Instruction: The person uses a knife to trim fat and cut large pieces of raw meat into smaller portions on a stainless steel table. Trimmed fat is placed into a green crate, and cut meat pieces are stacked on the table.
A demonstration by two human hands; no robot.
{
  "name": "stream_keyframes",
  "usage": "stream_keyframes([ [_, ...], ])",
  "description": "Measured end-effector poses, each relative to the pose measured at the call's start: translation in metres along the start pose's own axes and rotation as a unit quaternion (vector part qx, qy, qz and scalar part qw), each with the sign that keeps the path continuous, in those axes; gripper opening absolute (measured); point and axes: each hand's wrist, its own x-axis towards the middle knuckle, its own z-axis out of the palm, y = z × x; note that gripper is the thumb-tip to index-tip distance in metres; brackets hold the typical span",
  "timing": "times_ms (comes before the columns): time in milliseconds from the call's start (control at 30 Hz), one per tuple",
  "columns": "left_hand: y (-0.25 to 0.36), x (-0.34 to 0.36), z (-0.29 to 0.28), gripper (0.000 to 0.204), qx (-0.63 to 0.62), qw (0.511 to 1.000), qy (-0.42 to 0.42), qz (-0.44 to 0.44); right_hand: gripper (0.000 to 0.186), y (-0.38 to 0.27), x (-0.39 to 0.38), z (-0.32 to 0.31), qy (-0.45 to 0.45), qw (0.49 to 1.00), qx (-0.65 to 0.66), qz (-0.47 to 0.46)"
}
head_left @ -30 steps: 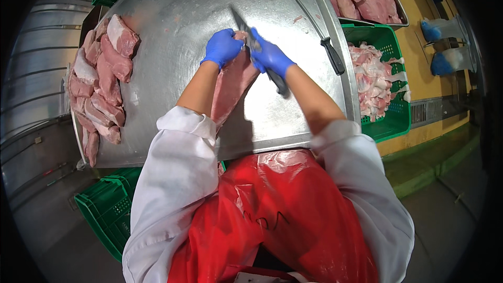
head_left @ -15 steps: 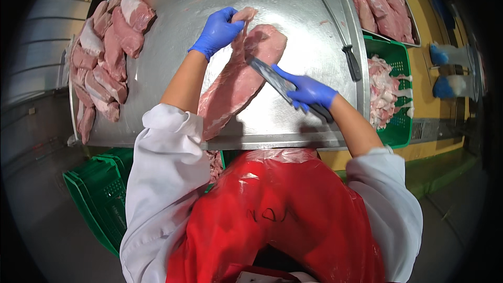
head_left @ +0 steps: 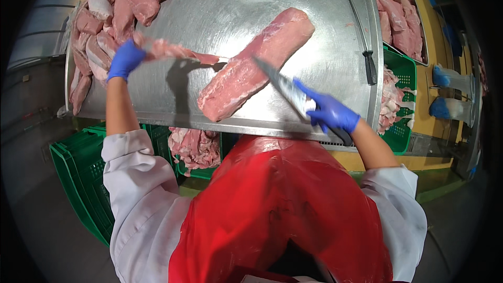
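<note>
Now left hand [head_left: 124, 60] grip pinches meat strip [head_left: 175, 52] above surface [head_left: 220, 5]; right hand [head_left: 331, 112] grip clenched on knife [head_left: 283, 86], blade over loin [head_left: 257, 65].

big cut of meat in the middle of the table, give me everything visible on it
The big cut of meat is a long, thick, boneless slab, pink with a paler fatty sheen along its upper side. It lies flat on the steel table, running diagonally from the near edge up toward the far right. The knife blade, held in the right hand, crosses its right flank around the middle. The left hand is clear of it, holding a thin trimmed strip.
</note>
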Motion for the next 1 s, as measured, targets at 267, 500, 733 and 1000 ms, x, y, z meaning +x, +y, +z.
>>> stream_keyframes([
  [267, 0.162, 0.042, 0.149, 0.048, -0.222, 0.941, -0.195, 0.166, 0.084, -0.042, 0.166, 0.023, 0.181, 0.977, 0.081, -0.078],
  [500, 0.169, 0.016, 0.120, 0.038, -0.173, 0.963, -0.116, 0.172, 0.083, -0.062, 0.174, 0.040, 0.220, 0.972, 0.032, -0.073],
  [733, 0.091, -0.017, 0.137, 0.045, -0.275, 0.943, 0.171, 0.084, 0.078, -0.063, 0.100, 0.054, 0.016, 0.990, -0.140, 0.011],
  [1000, 0.041, -0.042, 0.125, 0.037, -0.331, 0.926, 0.179, 0.000, 0.080, -0.078, 0.073, 0.075, -0.037, 0.997, 0.010, 0.060],
])
